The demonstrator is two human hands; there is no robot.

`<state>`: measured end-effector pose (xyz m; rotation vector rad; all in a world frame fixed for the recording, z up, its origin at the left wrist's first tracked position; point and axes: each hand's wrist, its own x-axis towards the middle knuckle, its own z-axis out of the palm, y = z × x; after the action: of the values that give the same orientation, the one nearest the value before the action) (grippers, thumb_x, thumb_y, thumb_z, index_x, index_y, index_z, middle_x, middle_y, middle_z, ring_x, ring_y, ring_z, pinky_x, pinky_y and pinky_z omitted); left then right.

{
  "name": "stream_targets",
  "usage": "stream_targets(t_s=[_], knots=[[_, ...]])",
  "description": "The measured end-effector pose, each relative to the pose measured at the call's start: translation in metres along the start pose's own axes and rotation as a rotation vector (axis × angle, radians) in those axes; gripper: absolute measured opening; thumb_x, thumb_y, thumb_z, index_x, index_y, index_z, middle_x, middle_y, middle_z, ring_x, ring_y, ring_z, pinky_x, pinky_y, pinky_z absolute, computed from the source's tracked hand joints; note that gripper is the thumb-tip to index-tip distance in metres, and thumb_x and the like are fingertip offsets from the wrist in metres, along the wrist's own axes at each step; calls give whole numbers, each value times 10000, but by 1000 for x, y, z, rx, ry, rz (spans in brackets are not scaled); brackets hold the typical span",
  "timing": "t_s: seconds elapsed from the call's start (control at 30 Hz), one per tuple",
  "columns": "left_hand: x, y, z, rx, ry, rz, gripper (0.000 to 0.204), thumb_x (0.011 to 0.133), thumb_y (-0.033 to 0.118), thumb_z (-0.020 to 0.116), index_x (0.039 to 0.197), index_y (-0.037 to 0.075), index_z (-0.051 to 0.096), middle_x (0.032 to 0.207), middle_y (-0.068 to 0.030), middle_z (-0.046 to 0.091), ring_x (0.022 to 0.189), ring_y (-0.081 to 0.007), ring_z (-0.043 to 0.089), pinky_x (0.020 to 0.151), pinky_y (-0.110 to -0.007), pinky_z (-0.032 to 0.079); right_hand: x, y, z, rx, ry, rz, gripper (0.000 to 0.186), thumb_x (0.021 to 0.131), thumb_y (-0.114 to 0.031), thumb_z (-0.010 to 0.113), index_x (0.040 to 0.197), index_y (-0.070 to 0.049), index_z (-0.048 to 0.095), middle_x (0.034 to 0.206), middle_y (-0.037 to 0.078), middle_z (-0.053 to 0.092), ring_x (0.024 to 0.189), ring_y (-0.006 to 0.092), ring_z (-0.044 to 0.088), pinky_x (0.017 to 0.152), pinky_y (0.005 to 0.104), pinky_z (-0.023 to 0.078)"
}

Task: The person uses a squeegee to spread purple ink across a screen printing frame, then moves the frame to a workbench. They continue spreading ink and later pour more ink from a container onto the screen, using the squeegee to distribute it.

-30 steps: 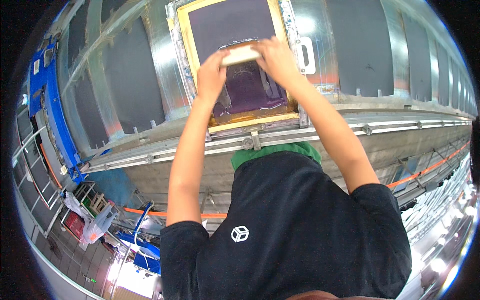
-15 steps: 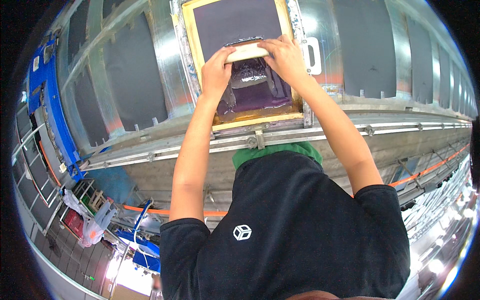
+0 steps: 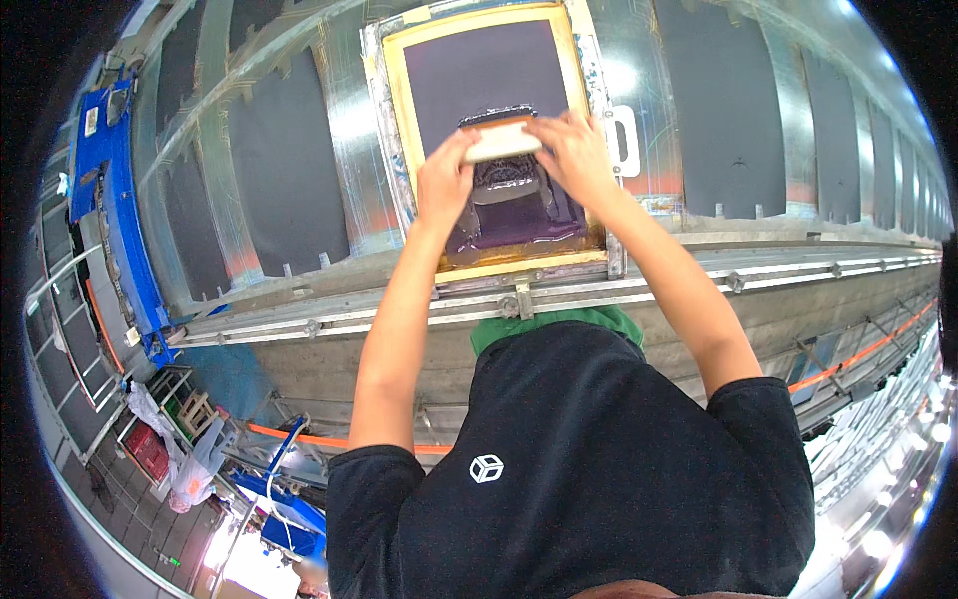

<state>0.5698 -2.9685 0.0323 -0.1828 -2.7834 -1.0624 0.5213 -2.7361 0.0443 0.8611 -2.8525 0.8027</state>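
One bare left hand (image 3: 444, 180): gripping the left end of a pale oblong bar (image 3: 502, 142).
Bar: midway up a yellow-bordered rectangular frame (image 3: 404, 100).
Glossy dark fluid (image 3: 524, 228): coats the lower surface; work seems partway, the matte upper stretch apparently uncoated.
Bare right hand (image 3: 579, 155): gripping the bar's right end.
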Motion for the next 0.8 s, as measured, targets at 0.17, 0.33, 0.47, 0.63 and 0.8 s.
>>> stream_targets(t_s=[0.17, 0.33, 0.47, 0.63, 0.8], knots=[[41, -3, -2, 20, -68, -47, 362, 806, -72, 599, 1140, 35, 688, 1189, -149, 700, 1151, -320, 657, 1002, -397, 527, 30, 17, 5, -30, -39, 50, 348, 787, -156, 751, 1135, -142, 730, 1139, -12, 719, 1000, 236, 583, 862, 417, 426], [-50, 9, 5, 39, -156, -51, 423, 783, -100, 555, 1162, 39, 680, 1227, -149, 688, 1199, -334, 631, 1042, -420, 503, -55, -15, 9, 43, -129, 68, 369, 796, -155, 744, 1163, -141, 720, 1174, 13, 707, 1021, 250, 576, 856, 429, 428], [-117, 22, 7, 19, -168, 10, 499, 725, -137, 598, 1185, 43, 669, 1234, -154, 684, 1225, -333, 622, 1034, -421, 513, -111, -40, 2, 100, -199, 82, 442, 752, -186, 788, 1184, -137, 711, 1224, 33, 688, 1079, 250, 572, 893, 419, 429], [-65, 15, -2, -75, -37, -64, 402, 802, -69, 629, 1179, 55, 688, 1198, -147, 703, 1171, -330, 652, 1005, -406, 527, -79, 47, -11, 281, 197, 276, 461, 846, -323, 787, 1228, -84, 691, 1176, 175, 669, 1064, 312, 596, 934, 466, 459], [0, -1, -8, -43, -20, -151, 351, 835, -23, 664, 1175, 52, 705, 1191, -139, 712, 1144, -313, 667, 1000, -375, 523, -29, 113, 4, 460, 239, 677, 316, 939, -268, 660, 1207, -104, 690, 902, 162, 681, 848, 256, 637, 819, 395, 497]])
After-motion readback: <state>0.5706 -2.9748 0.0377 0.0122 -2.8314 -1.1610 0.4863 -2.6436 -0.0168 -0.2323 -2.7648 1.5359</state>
